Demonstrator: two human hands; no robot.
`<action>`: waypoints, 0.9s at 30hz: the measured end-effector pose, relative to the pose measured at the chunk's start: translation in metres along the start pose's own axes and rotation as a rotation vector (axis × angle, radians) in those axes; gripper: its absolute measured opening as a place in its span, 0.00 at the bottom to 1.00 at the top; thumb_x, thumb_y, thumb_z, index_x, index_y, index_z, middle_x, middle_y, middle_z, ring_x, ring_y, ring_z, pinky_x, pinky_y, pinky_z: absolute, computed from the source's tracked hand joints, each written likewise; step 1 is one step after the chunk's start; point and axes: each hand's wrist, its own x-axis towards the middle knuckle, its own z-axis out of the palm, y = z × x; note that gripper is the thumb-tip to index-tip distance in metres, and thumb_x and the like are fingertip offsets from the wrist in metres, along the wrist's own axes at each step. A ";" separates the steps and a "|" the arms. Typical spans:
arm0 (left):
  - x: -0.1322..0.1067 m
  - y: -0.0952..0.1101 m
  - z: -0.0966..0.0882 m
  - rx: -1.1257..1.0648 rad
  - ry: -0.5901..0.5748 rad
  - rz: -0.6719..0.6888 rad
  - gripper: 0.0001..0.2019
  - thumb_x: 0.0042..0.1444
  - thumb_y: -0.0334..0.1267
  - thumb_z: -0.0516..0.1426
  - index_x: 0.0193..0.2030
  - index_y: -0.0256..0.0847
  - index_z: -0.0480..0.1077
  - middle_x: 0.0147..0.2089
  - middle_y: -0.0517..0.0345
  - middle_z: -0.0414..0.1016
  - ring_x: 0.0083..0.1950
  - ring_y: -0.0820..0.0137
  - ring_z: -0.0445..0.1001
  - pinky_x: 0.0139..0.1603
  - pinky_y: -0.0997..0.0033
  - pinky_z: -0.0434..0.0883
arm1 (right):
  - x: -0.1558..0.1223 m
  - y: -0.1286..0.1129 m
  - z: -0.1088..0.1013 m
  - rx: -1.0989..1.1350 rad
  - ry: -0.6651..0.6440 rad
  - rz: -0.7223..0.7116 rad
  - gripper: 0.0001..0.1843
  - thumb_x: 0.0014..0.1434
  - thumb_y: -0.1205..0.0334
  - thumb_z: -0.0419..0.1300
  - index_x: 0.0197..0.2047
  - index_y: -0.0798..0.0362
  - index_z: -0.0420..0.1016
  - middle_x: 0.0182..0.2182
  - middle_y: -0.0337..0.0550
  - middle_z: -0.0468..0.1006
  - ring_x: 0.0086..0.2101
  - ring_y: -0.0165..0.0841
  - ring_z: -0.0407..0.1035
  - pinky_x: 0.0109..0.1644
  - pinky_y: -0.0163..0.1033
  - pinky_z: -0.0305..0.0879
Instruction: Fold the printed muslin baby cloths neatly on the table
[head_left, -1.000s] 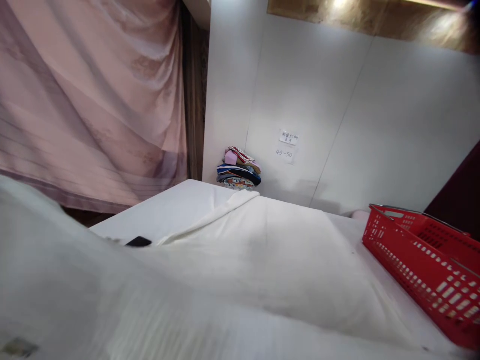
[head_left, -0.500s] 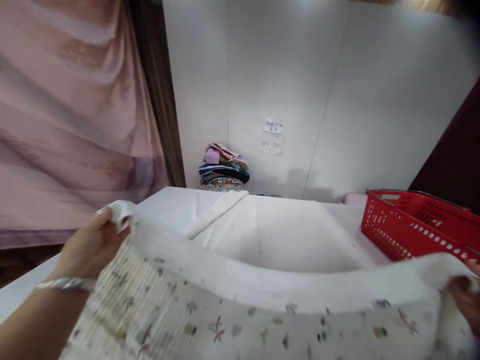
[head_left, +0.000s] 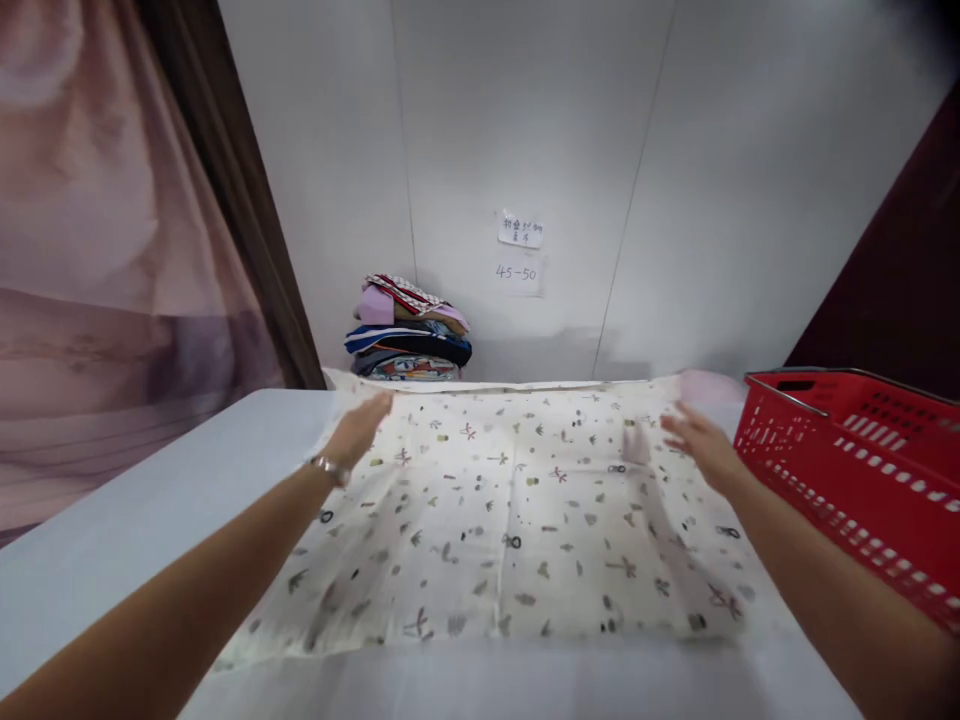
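Observation:
A thin white cloth [head_left: 480, 500] with small plant and palm prints lies spread over the white table [head_left: 150, 480]. Light creases run across it, and part of its right side is blurred. My left hand [head_left: 361, 432], a silvery band on its wrist, is at the cloth's far left part with fingers stretched forward. Over the far right part is my right hand [head_left: 701, 445], fingers apart and somewhat blurred. Neither hand grips the cloth; whether they touch it I cannot tell.
At the back against the wall stands a stack of folded clothes [head_left: 411, 330]. A red plastic basket [head_left: 847, 480] sits at the right, with a pink item [head_left: 709, 388] behind the table's far right. Paper notes [head_left: 520, 250] are on the wall; a pink curtain [head_left: 97, 250] hangs at left.
The cloth, held up near me by its edge in both hands, now lies flat on the table. Both hands have moved forward and let go of it. The view has shifted slightly.

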 end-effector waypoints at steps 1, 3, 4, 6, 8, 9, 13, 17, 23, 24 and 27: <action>-0.025 -0.009 0.008 0.092 -0.103 -0.007 0.26 0.58 0.52 0.48 0.53 0.33 0.66 0.62 0.46 0.60 0.62 0.58 0.58 0.62 0.61 0.57 | -0.026 0.016 0.002 -0.089 -0.084 0.032 0.29 0.55 0.48 0.54 0.55 0.56 0.65 0.49 0.52 0.72 0.48 0.41 0.68 0.49 0.44 0.66; -0.082 -0.025 0.014 0.219 -0.289 0.052 0.23 0.56 0.52 0.50 0.54 0.45 0.67 0.62 0.56 0.60 0.62 0.59 0.59 0.59 0.59 0.62 | -0.078 0.047 -0.006 -0.269 -0.160 0.024 0.25 0.52 0.48 0.55 0.48 0.55 0.73 0.48 0.50 0.74 0.50 0.43 0.66 0.55 0.46 0.62; -0.111 -0.033 0.013 0.268 -0.363 0.107 0.22 0.55 0.52 0.51 0.55 0.49 0.66 0.63 0.58 0.58 0.61 0.58 0.61 0.58 0.58 0.64 | -0.103 0.062 -0.016 -0.356 -0.171 0.035 0.25 0.51 0.48 0.54 0.47 0.54 0.74 0.47 0.48 0.74 0.49 0.43 0.67 0.55 0.46 0.62; -0.163 -0.046 0.007 0.343 -0.441 0.271 0.24 0.52 0.49 0.55 0.57 0.57 0.62 0.63 0.61 0.58 0.61 0.58 0.61 0.58 0.56 0.64 | -0.145 0.088 -0.041 -0.486 -0.155 0.052 0.24 0.49 0.46 0.54 0.44 0.51 0.77 0.46 0.46 0.75 0.47 0.45 0.68 0.53 0.47 0.65; -0.201 -0.061 -0.002 0.412 -0.500 0.389 0.29 0.49 0.46 0.58 0.60 0.61 0.57 0.63 0.61 0.57 0.62 0.57 0.60 0.58 0.54 0.63 | -0.176 0.109 -0.068 -0.557 -0.143 -0.023 0.23 0.50 0.47 0.53 0.47 0.46 0.76 0.49 0.42 0.73 0.51 0.44 0.65 0.54 0.48 0.63; -0.214 -0.069 -0.006 0.445 -0.514 0.424 0.30 0.49 0.44 0.57 0.60 0.62 0.56 0.63 0.62 0.57 0.62 0.57 0.60 0.59 0.54 0.63 | -0.188 0.117 -0.080 -0.594 -0.151 -0.077 0.23 0.50 0.49 0.52 0.49 0.44 0.74 0.51 0.41 0.71 0.52 0.45 0.64 0.55 0.50 0.62; -0.225 -0.096 -0.013 0.549 -0.398 0.428 0.27 0.49 0.35 0.53 0.58 0.58 0.61 0.60 0.62 0.62 0.60 0.60 0.63 0.59 0.58 0.63 | -0.208 0.139 -0.100 -0.733 -0.277 -0.292 0.32 0.44 0.61 0.52 0.54 0.37 0.68 0.54 0.34 0.67 0.56 0.43 0.58 0.58 0.53 0.57; -0.199 -0.096 -0.007 0.651 -0.267 0.301 0.29 0.41 0.25 0.50 0.52 0.48 0.69 0.56 0.58 0.68 0.57 0.62 0.66 0.60 0.59 0.62 | -0.190 0.140 -0.087 -0.892 -0.201 -0.280 0.34 0.39 0.67 0.47 0.52 0.42 0.71 0.53 0.38 0.70 0.55 0.41 0.60 0.57 0.53 0.57; -0.170 -0.058 -0.035 0.816 -0.247 0.078 0.21 0.43 0.27 0.45 0.39 0.40 0.74 0.43 0.49 0.76 0.44 0.59 0.74 0.44 0.61 0.70 | -0.161 0.090 -0.087 -0.935 -0.239 -0.259 0.25 0.44 0.69 0.44 0.37 0.49 0.78 0.39 0.43 0.79 0.43 0.39 0.71 0.51 0.45 0.64; -0.174 -0.057 -0.047 0.799 -0.222 0.093 0.19 0.43 0.29 0.46 0.38 0.41 0.74 0.41 0.49 0.76 0.43 0.59 0.74 0.42 0.61 0.70 | -0.165 0.083 -0.093 -0.915 -0.263 -0.280 0.24 0.45 0.69 0.43 0.35 0.49 0.78 0.37 0.42 0.79 0.41 0.38 0.72 0.49 0.44 0.65; -0.205 -0.071 -0.083 0.653 -0.088 0.149 0.18 0.38 0.33 0.47 0.32 0.49 0.74 0.38 0.58 0.77 0.42 0.60 0.74 0.43 0.62 0.70 | -0.199 0.076 -0.112 -0.862 -0.272 -0.327 0.23 0.46 0.68 0.45 0.35 0.45 0.79 0.37 0.39 0.79 0.40 0.39 0.72 0.49 0.44 0.65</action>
